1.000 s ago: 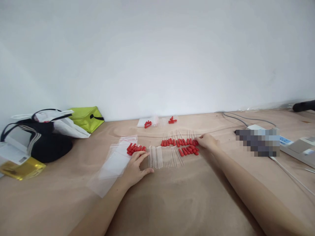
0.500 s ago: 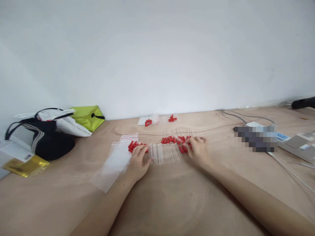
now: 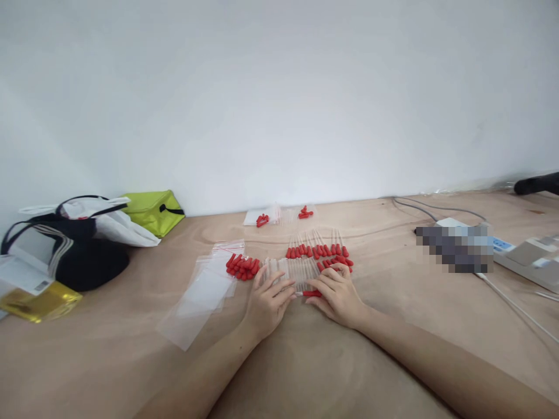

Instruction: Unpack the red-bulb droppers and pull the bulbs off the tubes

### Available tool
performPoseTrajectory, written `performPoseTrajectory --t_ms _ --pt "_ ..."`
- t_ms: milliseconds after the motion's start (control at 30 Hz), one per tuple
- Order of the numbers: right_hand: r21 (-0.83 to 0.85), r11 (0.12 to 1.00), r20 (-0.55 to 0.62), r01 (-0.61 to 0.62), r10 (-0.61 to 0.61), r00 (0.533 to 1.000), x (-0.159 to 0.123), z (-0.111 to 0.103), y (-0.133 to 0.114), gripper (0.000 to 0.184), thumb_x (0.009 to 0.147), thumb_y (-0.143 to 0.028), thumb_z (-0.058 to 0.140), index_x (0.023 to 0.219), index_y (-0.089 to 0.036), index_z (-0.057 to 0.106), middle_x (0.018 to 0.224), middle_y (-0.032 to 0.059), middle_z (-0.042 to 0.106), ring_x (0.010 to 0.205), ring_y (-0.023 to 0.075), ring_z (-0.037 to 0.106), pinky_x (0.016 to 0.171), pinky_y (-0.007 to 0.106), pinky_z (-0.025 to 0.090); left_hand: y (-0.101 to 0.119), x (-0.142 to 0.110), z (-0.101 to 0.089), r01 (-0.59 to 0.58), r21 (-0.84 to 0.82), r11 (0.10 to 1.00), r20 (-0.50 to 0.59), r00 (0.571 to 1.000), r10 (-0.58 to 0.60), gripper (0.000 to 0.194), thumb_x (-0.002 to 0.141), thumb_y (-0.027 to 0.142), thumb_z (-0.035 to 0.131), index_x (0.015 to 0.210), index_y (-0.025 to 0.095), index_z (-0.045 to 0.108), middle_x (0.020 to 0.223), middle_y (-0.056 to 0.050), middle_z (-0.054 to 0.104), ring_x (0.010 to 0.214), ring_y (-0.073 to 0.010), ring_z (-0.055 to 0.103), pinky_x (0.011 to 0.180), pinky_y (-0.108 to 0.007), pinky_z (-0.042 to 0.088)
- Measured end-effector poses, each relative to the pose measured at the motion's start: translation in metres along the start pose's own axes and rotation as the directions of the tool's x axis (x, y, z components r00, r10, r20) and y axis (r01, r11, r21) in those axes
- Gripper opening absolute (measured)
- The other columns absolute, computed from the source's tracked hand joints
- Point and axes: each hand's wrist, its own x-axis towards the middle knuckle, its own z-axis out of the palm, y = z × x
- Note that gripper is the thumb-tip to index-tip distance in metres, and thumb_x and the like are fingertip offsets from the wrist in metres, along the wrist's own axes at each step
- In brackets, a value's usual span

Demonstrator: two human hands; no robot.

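My left hand [image 3: 271, 301] pinches a clear dropper tube by its end, just in front of a row of loose clear tubes [image 3: 301, 270]. Facing it, my right hand [image 3: 338, 295] grips a red rubber bulb [image 3: 311, 294], which lies in line with the tube and meets its end; whether it is pushed on cannot be made out. Behind the loose tubes, several droppers [image 3: 317, 251] with red bulbs lie in a row, tips pointing away. Loose red bulbs form one pile [image 3: 243, 267] by my left hand and another [image 3: 340, 262] beyond my right fingers.
Clear zip bags [image 3: 203, 291] lie left of my left hand. Small bags with red bulbs [image 3: 262, 220] rest near the wall. A black bag [image 3: 89, 256] and a green pouch [image 3: 152, 212] stand at left; a power strip [image 3: 502, 243] with cables is at right.
My right hand has moved from the right-hand bulbs toward me and left, bringing a red bulb. The left hand has shifted right and nearer, now holding a tube against it.
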Motion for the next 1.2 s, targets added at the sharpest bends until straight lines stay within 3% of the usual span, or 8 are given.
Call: performPoseTrajectory --t_ms 400,667,733,833,933,1000,1200 --pt "0.012 1.000 -0.015 0.009 -0.009 1.000 -0.002 -0.006 -0.002 0.016 0.081 -0.027 0.049 0.072 -0.023 0.062 0.061 -0.0019 0.058 0.071 0.0141 0.046 0.088 0.043 0.020 0.004 -0.001 -0.008 -0.016 -0.082 0.997 -0.029 0.999 0.013 0.019 0.083 0.014 0.046 0.077 0.022 0.062 0.078 0.002 0.070 0.088 -0.0170 0.062 0.102 -0.049 0.019" --pt "0.062 0.997 -0.025 0.039 -0.037 0.999 -0.004 -0.010 -0.003 0.015 0.080 -0.022 0.048 0.077 -0.023 0.062 0.064 -0.0022 0.059 0.073 0.0146 0.047 0.088 0.044 0.021 0.003 -0.004 -0.009 -0.021 -0.104 0.994 -0.046 0.999 0.017 0.018 0.083 0.014 0.046 0.078 0.021 0.061 0.079 0.002 0.069 0.087 -0.0158 0.061 0.097 -0.043 0.028" --pt "0.064 0.998 -0.023 0.017 -0.016 1.000 -0.007 -0.012 0.002 0.015 0.080 -0.022 0.048 0.078 -0.024 0.063 0.066 -0.0014 0.060 0.074 0.0153 0.048 0.087 0.044 0.023 -0.005 -0.007 -0.010 0.017 -0.083 0.996 -0.048 0.999 -0.022 0.018 0.083 0.015 0.045 0.078 0.021 0.061 0.079 0.001 0.069 0.085 -0.0159 0.061 0.092 -0.041 0.034" --pt "0.098 0.989 -0.067 -0.113 0.120 0.991 -0.010 -0.013 0.016 0.014 0.080 -0.024 0.050 0.081 -0.024 0.064 0.073 0.0013 0.061 0.075 0.0164 0.050 0.081 0.041 0.031 -0.026 -0.015 -0.011 0.163 -0.046 0.986 -0.097 0.981 -0.166 0.018 0.084 0.019 0.045 0.078 0.020 0.062 0.080 -0.002 0.067 0.078 -0.0150 0.061 0.079 -0.033 0.044" --pt "0.276 0.933 -0.131 -0.230 0.274 0.953 -0.010 -0.010 0.031 0.018 0.083 -0.026 0.047 0.091 -0.023 0.062 0.079 0.0044 0.058 0.076 0.0158 0.053 0.071 0.033 0.041 -0.043 -0.021 -0.008 0.347 -0.039 0.937 -0.158 0.924 -0.349 0.021 0.085 0.023 0.042 0.083 0.017 0.062 0.083 -0.005 0.062 0.078 -0.0146 0.059 0.071 -0.028 0.048" --pt "0.360 0.886 -0.159 -0.292 0.366 0.917 -0.009 -0.008 0.041 0.022 0.083 -0.028 0.045 0.097 -0.022 0.061 0.082 0.0056 0.056 0.077 0.0156 0.054 0.069 0.030 0.044 -0.049 -0.023 -0.004 0.411 -0.019 0.911 -0.159 0.899 -0.409 0.024 0.086 0.023 0.038 0.091 0.015 0.061 0.087 -0.007 0.057 0.083 -0.0160 0.057 0.073 -0.028 0.049" --pt "0.351 0.718 -0.141 -0.600 0.675 0.725 -0.008 -0.008 0.070 0.029 0.078 -0.035 0.049 0.098 -0.017 0.059 0.080 0.0051 0.056 0.066 0.0141 0.053 0.060 0.028 0.045 -0.049 -0.022 0.003 0.379 0.008 0.925 -0.105 0.920 -0.376 0.033 0.084 0.013 0.034 0.111 0.013 0.053 0.095 -0.010 0.049 0.090 -0.0177 0.054 0.077 -0.031 0.049"
